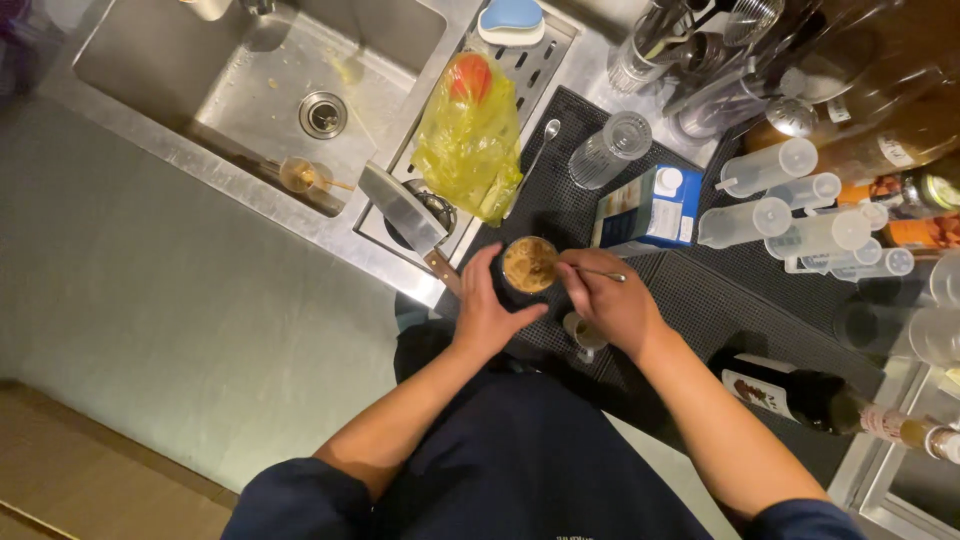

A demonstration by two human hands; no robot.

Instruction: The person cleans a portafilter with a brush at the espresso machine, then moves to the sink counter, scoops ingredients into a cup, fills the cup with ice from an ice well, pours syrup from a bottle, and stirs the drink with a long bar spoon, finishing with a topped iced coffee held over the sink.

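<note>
brown foam filled the glass [529, 265] standing on the black mat [720, 300] beside the sink [250, 70]. left hand [488, 312] wrapped its fingers [520, 315] closed around the glass. right hand [612, 303] pinched a thin spoon [600, 273] over the rim, fingers curled tight. a blue carton [650, 207] stood just behind, a yellow bag [468, 140] near it.

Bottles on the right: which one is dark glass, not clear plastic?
The dark bottle lying on its side near the right forearm, with a pale label. The clear plastic bottles lie clustered farther up, each with a white cap.
</note>
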